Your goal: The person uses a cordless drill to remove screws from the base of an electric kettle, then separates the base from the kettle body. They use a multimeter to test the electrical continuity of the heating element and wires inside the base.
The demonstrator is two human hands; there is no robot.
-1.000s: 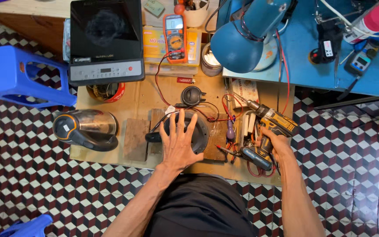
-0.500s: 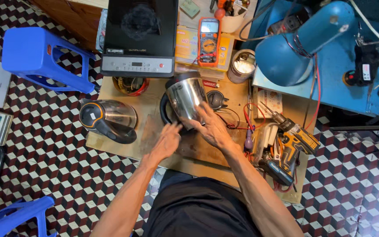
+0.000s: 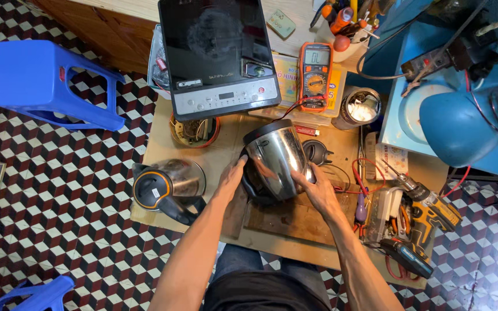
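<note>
A shiny steel kettle body (image 3: 276, 154) with a black rim stands tilted on the low wooden work board (image 3: 295, 222) in front of me. My left hand (image 3: 233, 178) presses its left side near the black handle. My right hand (image 3: 318, 187) holds its lower right side. Both hands grip the kettle between them.
A second steel kettle (image 3: 168, 184) with an orange-ringed lid lies to the left. Behind are a black induction cooker (image 3: 217, 52), an orange multimeter (image 3: 314, 69) and a tin (image 3: 359, 108). A yellow cordless drill (image 3: 427, 210) lies right. A blue plastic stool (image 3: 44, 80) stands far left.
One second ago my left hand lay flat on a dark round part and my right was by the drill. Both hands then took the steel kettle and now hold it upright nearer me.
</note>
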